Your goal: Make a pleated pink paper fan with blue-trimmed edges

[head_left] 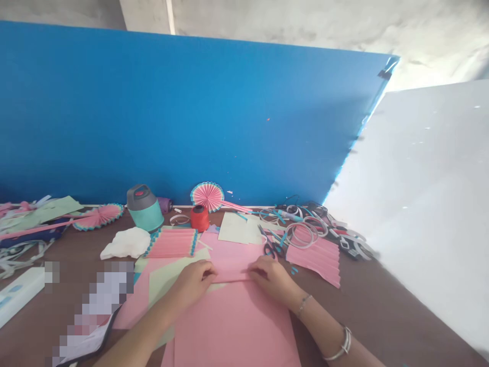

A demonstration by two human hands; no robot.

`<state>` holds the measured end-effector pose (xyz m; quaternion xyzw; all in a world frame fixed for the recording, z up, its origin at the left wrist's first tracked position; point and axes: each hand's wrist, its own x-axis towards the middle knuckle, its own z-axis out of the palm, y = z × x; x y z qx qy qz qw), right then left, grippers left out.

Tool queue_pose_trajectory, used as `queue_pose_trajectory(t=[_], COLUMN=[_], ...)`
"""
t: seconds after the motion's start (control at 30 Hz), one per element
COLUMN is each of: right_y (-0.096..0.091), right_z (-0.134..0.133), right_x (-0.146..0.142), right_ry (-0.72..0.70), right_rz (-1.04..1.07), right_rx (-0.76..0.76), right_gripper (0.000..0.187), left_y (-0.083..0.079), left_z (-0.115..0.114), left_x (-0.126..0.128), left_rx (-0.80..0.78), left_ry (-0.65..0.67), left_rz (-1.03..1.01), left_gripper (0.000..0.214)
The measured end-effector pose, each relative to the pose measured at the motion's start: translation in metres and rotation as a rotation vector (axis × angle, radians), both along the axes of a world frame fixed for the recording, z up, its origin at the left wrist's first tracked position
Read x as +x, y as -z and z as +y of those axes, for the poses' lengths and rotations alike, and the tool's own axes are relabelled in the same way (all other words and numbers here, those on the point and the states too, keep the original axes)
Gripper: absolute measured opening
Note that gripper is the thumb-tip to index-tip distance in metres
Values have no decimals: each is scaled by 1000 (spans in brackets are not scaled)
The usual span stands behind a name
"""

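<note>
A pink sheet of paper (233,260) lies in front of me with a narrow fold along its near edge. My left hand (200,275) pinches the left end of that fold, fingers curled. At the right end, my right hand (267,272) is closed on the same edge, its fingertips pressed down. Beneath my hands spreads a larger pink sheet (237,321). Dark-handled scissors (270,248) lie just beyond my right hand. A pleated pink strip with blue scalloped edges (171,242) rests past my left hand, and another pleated pink sheet (315,257) is to the right.
Along the back stand a teal and grey container (145,211), a red thread spool (199,218) and a round pleated paper fan (207,196) against a blue partition (191,112). White tissue (127,243) and a power strip (21,293) lie left. Coiled cables (305,232) clutter the back right.
</note>
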<state>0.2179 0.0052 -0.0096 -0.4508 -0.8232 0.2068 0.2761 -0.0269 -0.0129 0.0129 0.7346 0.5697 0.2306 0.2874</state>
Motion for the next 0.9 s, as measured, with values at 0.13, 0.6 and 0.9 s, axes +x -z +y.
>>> queue_pose_trajectory(t=[0.13,0.6,0.9], right_y=[0,2,-1], right_z=[3,10,10], right_x=[-1,-6,-6], right_ry=[51,85,92], right_rz=[-14,9,14], right_rx=[-61,-172,-187], right_gripper=[16,27,25], left_y=[1,16,8], left_z=[3,11,10], left_x=[1,-3,-1], left_rx=[21,53,12], left_ry=[-6,9,-12], left_rz=[6,14,24], left_gripper=[21,22,17])
